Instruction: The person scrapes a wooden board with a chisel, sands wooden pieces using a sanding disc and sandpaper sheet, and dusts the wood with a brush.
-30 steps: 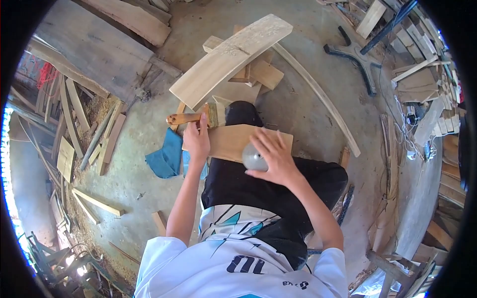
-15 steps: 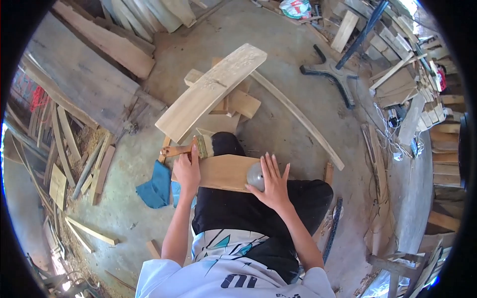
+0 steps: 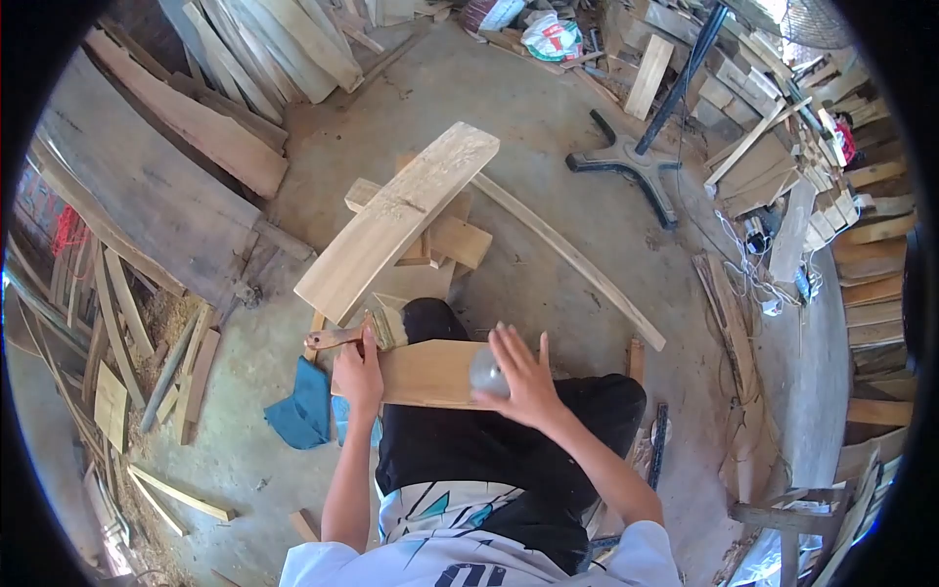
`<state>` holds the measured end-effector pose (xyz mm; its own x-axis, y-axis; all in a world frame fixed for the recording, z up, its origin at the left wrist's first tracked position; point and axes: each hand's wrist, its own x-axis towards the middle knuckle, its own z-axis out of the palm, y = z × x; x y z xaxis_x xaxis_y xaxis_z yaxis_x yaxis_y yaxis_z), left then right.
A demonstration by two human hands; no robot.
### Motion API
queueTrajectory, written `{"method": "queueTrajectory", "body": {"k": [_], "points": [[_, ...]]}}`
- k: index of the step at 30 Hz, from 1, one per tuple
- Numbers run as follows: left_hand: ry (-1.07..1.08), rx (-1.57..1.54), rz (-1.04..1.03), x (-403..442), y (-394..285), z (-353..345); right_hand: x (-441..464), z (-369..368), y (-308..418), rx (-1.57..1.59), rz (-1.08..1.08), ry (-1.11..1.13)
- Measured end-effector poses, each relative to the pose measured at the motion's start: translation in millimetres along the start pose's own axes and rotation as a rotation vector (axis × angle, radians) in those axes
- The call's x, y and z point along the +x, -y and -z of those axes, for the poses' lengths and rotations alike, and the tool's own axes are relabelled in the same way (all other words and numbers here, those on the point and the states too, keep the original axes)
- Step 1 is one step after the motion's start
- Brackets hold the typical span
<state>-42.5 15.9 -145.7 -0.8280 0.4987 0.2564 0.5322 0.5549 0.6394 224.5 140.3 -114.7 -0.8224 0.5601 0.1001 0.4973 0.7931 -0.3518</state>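
A flat wooden board [image 3: 425,374] lies across my lap. My left hand [image 3: 359,377] grips the board's left end, its thumb pointing forward. Just beyond that hand is a paintbrush [image 3: 337,338] with a wooden handle and pale bristles. The thumb overlaps the brush; whether it touches it I cannot tell. Near the board's right end, my right hand [image 3: 525,383] curves around a round grey disc [image 3: 486,374] with a small dark hole and presses it on the surface. The right fingers are slightly blurred, and part of the disc is hidden under them.
Ahead, a thick plank [image 3: 401,220] covered in shavings rests on stacked wood blocks [image 3: 460,242]. A long thin strip [image 3: 572,264] leans there. A blue cloth [image 3: 301,411] lies at left, a black stand base [image 3: 631,166] at right. Wood scraps line both sides.
The view has tilted, so the scene sits lower and a little left. My right hand has turned slightly on the disc, with its elbow farther out. My left hand still holds the board.
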Motion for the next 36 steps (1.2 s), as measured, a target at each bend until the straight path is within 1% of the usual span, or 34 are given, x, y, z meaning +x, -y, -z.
{"method": "queueTrajectory", "body": {"k": [2, 4, 5, 7, 8, 9, 11, 13, 15, 17, 21, 24, 26, 27, 28, 30, 32, 33, 35, 36], "points": [[0.035, 0.042, 0.023, 1, -16, 5, 24, -14, -12, -0.021, -0.147, -0.036], [0.034, 0.011, 0.005, 3, -20, 5, 44, -33, -10, 0.099, -0.213, 0.029], [0.031, 0.008, -0.001, 4, -19, 6, 45, -47, -5, 0.110, -0.115, -0.064], [-0.005, 0.001, -0.029, 5, -11, 7, 37, -46, 19, 0.218, 0.038, -0.043], [-0.041, -0.047, -0.045, 5, -6, 5, 29, -42, 30, 0.139, 0.135, -0.024], [-0.041, -0.046, -0.042, 6, -2, 4, 19, -30, 41, 0.107, 0.172, -0.016], [0.032, 0.018, -0.026, 6, 3, 2, 1, -15, 44, 0.067, 0.214, 0.020], [0.054, 0.007, 0.017, 6, -12, 9, -10, 0, 24, 0.134, 0.201, 0.058], [0.068, -0.002, 0.063, 2, -19, 11, -21, -1, -5, 0.099, 0.118, 0.032], [0.006, 0.011, -0.038, 1, -23, 9, -21, 5, -20, 0.034, 0.031, 0.033], [0.019, 0.024, -0.094, 3, -31, 9, -3, -10, -22, 0.036, -0.022, 0.001], [0.041, 0.057, -0.061, 4, -28, 11, 15, -20, 1, 0.079, 0.008, -0.059], [0.018, -0.005, -0.041, 4, -27, 14, 12, -25, 18, 0.129, 0.091, -0.048], [0.018, 0.001, -0.046, 4, -25, 16, 7, -20, 28, 0.172, 0.120, -0.005], [0.041, 0.011, -0.018, 5, -22, 16, 0, -15, 34, 0.152, 0.153, 0.021], [0.068, 0.019, 0.013, 5, -18, 15, -13, -6, 32, 0.120, 0.200, 0.079], [0.077, 0.006, 0.032, 4, -17, 12, -24, 3, 15, 0.100, 0.191, 0.084], [0.078, 0.003, 0.038, 3, -17, 10, -28, 3, 4, 0.113, 0.158, 0.041], [0.037, 0.023, -0.034, 3, -19, 7, -26, 0, -20, 0.113, 0.042, 0.020], [0.035, 0.019, -0.035, 2, -22, 7, -22, -3, -27, 0.147, -0.016, -0.009]]}}
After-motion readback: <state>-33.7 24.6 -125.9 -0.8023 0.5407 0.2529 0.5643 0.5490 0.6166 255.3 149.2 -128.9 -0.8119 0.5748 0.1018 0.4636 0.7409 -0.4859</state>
